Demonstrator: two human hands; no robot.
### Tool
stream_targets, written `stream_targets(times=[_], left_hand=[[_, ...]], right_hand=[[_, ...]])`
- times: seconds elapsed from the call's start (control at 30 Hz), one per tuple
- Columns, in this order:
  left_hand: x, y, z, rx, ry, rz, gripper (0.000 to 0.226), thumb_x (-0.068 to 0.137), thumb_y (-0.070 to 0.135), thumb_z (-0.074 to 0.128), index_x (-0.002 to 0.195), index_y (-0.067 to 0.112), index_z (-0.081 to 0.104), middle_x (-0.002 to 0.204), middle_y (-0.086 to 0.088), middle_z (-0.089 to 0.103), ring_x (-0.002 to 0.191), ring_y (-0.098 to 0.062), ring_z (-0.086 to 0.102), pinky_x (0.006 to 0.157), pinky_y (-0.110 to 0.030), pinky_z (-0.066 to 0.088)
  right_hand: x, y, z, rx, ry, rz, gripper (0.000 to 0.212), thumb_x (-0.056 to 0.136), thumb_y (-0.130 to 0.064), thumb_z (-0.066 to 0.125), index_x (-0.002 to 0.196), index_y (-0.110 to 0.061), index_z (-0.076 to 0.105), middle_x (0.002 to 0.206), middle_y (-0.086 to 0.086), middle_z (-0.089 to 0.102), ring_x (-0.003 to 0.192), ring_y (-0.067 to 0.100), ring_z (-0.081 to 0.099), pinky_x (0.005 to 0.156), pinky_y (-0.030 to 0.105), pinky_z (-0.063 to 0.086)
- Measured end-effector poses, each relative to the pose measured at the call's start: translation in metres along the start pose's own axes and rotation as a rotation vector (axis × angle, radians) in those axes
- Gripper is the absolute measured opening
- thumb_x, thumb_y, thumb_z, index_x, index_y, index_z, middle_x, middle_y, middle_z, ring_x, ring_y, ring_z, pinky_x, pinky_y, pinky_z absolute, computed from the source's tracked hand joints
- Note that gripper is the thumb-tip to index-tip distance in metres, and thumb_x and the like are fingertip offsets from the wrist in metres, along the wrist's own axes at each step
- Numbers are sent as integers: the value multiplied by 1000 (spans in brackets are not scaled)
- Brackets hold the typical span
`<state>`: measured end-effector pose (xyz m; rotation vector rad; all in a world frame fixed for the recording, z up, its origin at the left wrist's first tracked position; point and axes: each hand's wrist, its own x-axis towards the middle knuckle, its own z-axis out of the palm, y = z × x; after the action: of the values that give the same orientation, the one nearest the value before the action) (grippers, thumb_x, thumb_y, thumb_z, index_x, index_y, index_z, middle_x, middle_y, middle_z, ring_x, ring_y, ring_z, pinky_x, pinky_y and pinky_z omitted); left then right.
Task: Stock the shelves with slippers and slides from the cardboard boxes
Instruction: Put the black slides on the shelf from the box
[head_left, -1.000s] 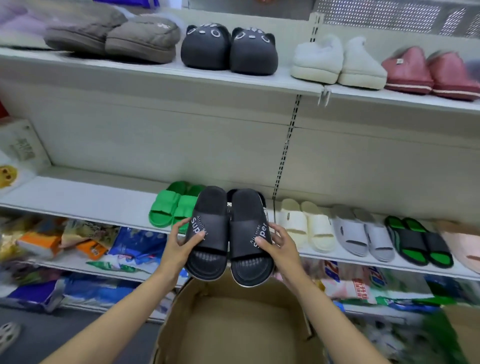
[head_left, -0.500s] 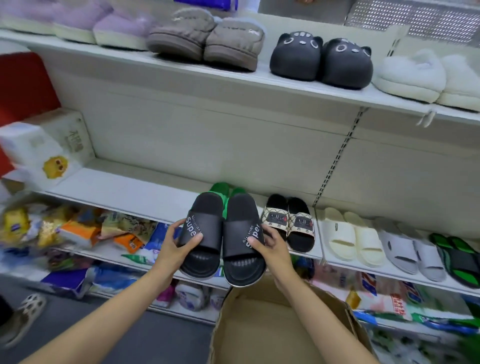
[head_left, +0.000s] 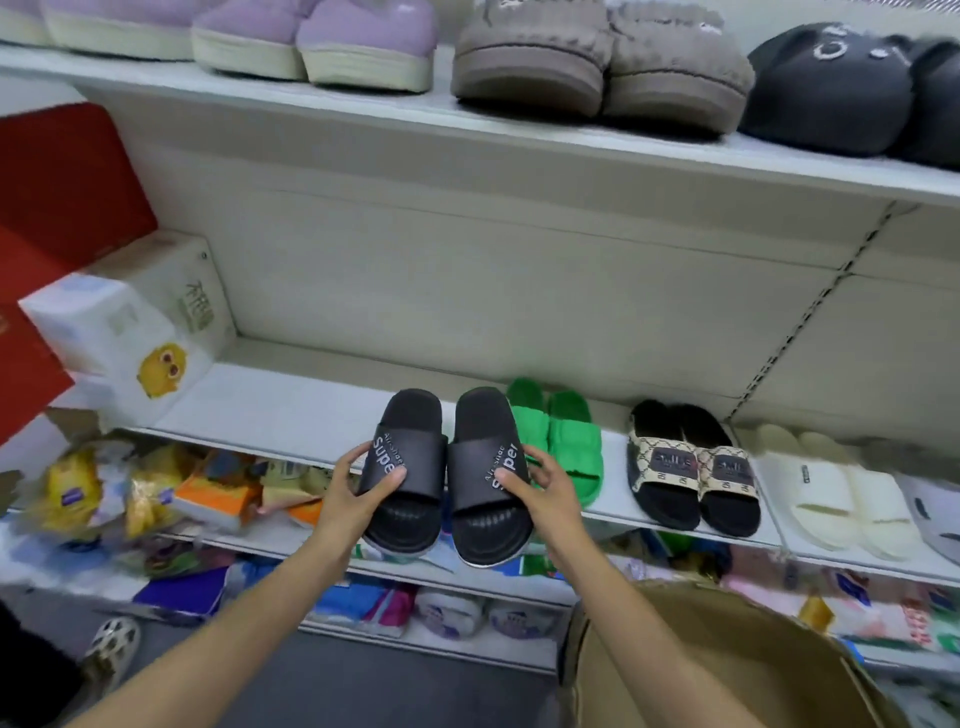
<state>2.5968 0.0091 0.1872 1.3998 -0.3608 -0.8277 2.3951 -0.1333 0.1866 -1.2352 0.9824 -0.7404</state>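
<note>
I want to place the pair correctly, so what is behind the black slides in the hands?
Behind the black slides lies bare middle shelf; green slides sit beside them, partly covered by the right hand.

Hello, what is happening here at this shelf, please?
A person is stocking slides. The left hand and the right hand each hold one of the black slides, side by side at the front edge of the middle shelf, just left of the green slides. The pair is not yet set down. An open cardboard box stands below at the right.
</note>
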Motion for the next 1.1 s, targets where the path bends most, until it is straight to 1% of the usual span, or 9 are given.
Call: stream_targets(times=[0.13,0.27,0.43,0.53,0.6,0.7,0.83,0.93,1.1], left_hand=[[44,9,-27,32,0,-40,52,82,8,79,127,25,58,104,-13,72,89,-22,70,71,-28,59],[78,9,-42,28,-34,-117,55,83,4,77,132,18,55,106,-18,71,88,-23,69,72,-27,61],[111,9,-50,90,-77,-176,56,83,9,79,129,23,51,106,-15,69,88,-24,70,61,-23,57],[132,7,-50,172,-87,-168,61,80,15,83,132,23,50,110,-12,67,94,-24,69,75,-33,58],[146,4,-50,292,-100,-136,62,80,17,83,132,21,50,110,-7,65,93,-19,67,82,-35,56],[163,2,-49,467,-113,-57,64,79,18,85,135,12,53,112,-9,65,99,-26,67,89,-37,54],[188,-5,-50,800,-67,83,61,77,47,82,127,18,64,114,-5,67,107,-26,65,97,-40,50],[209,-18,-56,783,-121,65,66,68,66,75,122,31,63,115,1,65,100,-19,68,91,-42,57],[228,-33,-64,808,-164,95,69,64,75,73,120,38,59,113,8,67,94,-11,70,85,-41,60]], right_hand=[[21,17,47,25,57,51,51,80,-7,80,124,-14,57,111,9,71,83,5,71,73,18,55],[40,32,77,62,138,105,57,81,-5,79,132,-7,54,120,16,67,107,27,67,96,36,54],[63,40,97,60,175,145,52,82,-7,79,129,-9,55,113,11,69,95,21,68,78,21,56],[77,39,104,31,200,157,51,83,-10,78,127,-17,53,112,5,69,96,19,68,79,23,55],[85,39,109,-19,214,132,52,79,-18,82,124,-17,57,114,2,70,99,18,69,89,32,56],[101,45,114,-105,231,100,71,68,-39,84,130,-14,60,118,0,72,103,16,70,96,39,56],[116,40,123,-231,249,52,48,89,-20,73,133,-9,57,118,4,70,100,15,67,94,27,53],[126,40,126,-387,283,34,43,95,-16,65,136,-6,55,122,9,67,107,21,62,94,25,44],[139,46,119,-538,234,41,37,96,-17,61,132,-10,59,119,7,70,108,27,65,90,30,47]])
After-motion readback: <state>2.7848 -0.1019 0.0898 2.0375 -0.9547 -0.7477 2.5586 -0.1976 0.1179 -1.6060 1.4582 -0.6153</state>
